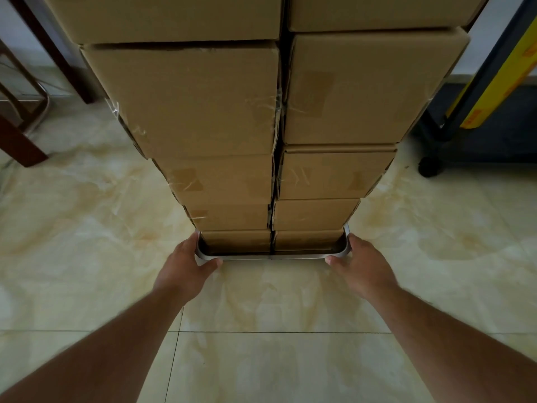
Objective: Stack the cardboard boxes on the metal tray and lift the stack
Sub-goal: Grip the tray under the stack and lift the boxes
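Note:
Two tall side-by-side columns of brown cardboard boxes (209,103) rise from a shallow metal tray (273,255) and run out of the top of the view. The tray's shiny near rim shows below the lowest boxes. My left hand (186,264) grips the tray's near left corner, thumb over the front rim. My right hand (361,264) grips the near right corner the same way. Both forearms reach in from the bottom corners. Whether the tray rests on the floor or hangs just above it cannot be told.
The floor is glossy cream marble-pattern tile (87,228). Dark wooden furniture legs (20,146) stand at the left. A dark wheeled cart (430,167) with a yellow panel (499,82) stands at the right, close to the stack.

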{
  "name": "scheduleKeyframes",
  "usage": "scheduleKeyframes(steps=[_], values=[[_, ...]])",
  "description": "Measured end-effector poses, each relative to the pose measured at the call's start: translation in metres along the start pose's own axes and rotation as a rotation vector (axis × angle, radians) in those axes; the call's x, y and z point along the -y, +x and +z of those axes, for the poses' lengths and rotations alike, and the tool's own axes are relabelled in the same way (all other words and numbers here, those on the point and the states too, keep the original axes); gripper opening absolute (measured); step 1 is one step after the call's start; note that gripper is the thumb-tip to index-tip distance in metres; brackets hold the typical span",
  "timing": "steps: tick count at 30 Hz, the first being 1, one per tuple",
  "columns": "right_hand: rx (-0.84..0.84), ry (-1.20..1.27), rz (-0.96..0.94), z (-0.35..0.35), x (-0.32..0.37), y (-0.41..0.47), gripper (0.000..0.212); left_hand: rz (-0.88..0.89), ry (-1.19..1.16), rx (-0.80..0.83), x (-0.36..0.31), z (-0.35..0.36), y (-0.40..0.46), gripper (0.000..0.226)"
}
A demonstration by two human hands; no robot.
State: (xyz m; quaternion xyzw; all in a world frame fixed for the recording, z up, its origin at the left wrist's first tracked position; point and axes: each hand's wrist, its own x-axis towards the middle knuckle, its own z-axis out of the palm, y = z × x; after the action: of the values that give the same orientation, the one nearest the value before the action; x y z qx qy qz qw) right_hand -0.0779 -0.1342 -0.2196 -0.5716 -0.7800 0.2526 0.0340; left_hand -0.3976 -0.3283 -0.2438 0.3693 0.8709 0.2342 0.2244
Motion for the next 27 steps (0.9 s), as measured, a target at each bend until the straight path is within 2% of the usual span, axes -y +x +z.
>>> scheduleKeyframes(steps=[5, 27], values=[[0.001, 0.002, 0.000, 0.000, 0.000, 0.003, 0.048, -0.010, 0.000, 0.008, -0.001, -0.001, 0.002, 0.078], [-0.002, -0.003, 0.011, -0.004, 0.007, 0.013, 0.048, -0.007, -0.009, -0.002, -0.010, -0.003, 0.010, 0.069]])
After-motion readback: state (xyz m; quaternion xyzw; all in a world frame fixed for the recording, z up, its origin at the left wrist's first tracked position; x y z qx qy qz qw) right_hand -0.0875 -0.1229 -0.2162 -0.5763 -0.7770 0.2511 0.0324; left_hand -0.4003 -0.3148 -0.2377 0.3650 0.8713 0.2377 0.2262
